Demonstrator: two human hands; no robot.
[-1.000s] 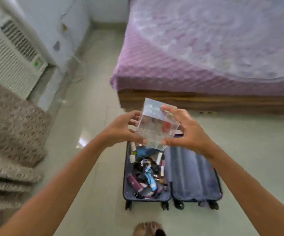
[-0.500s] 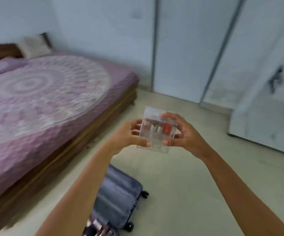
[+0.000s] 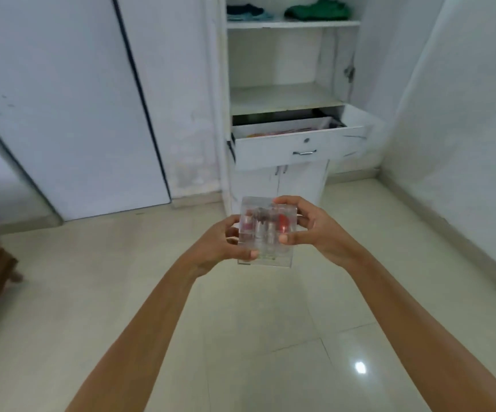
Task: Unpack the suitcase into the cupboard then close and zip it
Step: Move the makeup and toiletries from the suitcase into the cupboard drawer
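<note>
now both hands, left hand point(image 3: 221, 243) and right hand point(image 3: 315, 230), grip clear box point(image 3: 266, 233) by opposite sides, level, likely protecting contents; open cupboard point(image 3: 288, 96) ahead.

Both forearms bare, no sleeves or jewellery.

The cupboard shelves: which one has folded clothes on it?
The top shelf, at the upper edge of the head view, carries a dark blue pile and a green pile. The shelf below it, just above the open drawer, shows only bare board.
</note>
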